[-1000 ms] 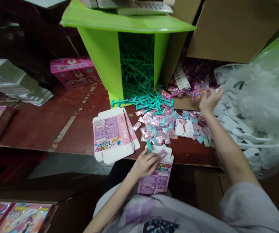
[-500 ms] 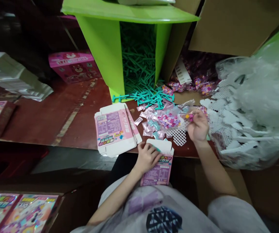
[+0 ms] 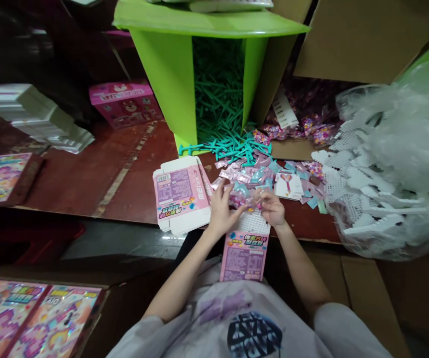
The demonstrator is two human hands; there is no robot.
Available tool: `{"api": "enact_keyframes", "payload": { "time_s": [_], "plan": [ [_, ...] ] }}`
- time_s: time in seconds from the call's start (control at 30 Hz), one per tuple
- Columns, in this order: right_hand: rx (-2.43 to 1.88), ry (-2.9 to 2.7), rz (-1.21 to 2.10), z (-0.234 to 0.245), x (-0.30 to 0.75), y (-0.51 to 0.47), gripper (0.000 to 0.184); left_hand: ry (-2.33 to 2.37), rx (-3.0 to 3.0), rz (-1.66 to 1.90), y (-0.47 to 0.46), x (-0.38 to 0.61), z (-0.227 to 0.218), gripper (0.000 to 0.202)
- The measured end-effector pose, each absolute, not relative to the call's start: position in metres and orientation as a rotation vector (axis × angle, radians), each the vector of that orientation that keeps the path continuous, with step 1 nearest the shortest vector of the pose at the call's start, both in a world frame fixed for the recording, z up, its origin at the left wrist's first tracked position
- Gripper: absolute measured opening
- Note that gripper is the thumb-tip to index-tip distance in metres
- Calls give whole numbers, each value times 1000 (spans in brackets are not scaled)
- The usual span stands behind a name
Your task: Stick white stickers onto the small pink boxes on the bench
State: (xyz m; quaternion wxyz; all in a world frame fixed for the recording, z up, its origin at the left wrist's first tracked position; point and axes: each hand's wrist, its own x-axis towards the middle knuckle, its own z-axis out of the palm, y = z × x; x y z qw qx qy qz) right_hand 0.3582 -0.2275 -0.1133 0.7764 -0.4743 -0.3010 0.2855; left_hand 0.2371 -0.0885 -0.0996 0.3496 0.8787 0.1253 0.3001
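Observation:
A clear bag of pink and purple beads (image 3: pixel 241 200) is held between my two hands, just above an open pink box (image 3: pixel 243 256). My right hand (image 3: pixel 273 207) pinches the bag's right end. My left hand (image 3: pixel 220 211) grips its left side, thumb stretched toward the middle. A white grid piece (image 3: pixel 251 222) shows at the box's open top, partly under the bag. The box stands tilted against my lap, its printed back facing up. Beyond the hands lie small pink and blue sachets (image 3: pixel 261 174) and a stack of white leaflets (image 3: pixel 289 186).
Flat pink cartons (image 3: pixel 177 194) are stacked at left. Behind stands a green bin (image 3: pixel 162 84) spilling teal hammer-shaped sticks (image 3: pixel 233 149). At right, a plastic bag (image 3: pixel 389 199) holds white pieces. Finished-looking boxes (image 3: pixel 50 318) fill a carton at lower left.
My right hand has brought the bead bag left and nearer, over the box. My left hand has moved from the box flap to the bag. The leaflet stack is now uncovered.

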Motion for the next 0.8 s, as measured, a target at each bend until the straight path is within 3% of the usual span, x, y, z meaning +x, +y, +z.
{"api": "enact_keyframes", "payload": {
  "time_s": [0.13, 0.2, 0.33, 0.43, 0.57, 0.63, 0.7, 0.8],
  "plan": [
    [-1108, -782, 645, -111, 356, -247, 27, 164, 2416, 697, -90, 229, -95, 17],
    [-1196, -793, 564, -112, 354, -257, 31, 176, 2307, 833, -94, 222, -89, 9],
    [-1493, -683, 359, -124, 342, -271, 33, 523, 1788, 1060, -110, 217, -85, 17],
    [-1754, -811, 191, -135, 329, -276, 15, 559, 1648, 895, -120, 221, -99, 18],
    [-1919, -818, -67, -143, 320, -282, 31, 448, 1611, 797, -125, 233, -121, 56],
    [-1939, -812, -116, -144, 320, -285, 33, 403, 1588, 804, -125, 238, -125, 66],
    [-1922, -814, -108, -145, 322, -287, 32, 347, 1651, 761, -124, 239, -123, 70],
    [-1862, -760, -28, -149, 322, -289, 18, 271, 1887, 642, -120, 231, -117, 61]
  ]
}}
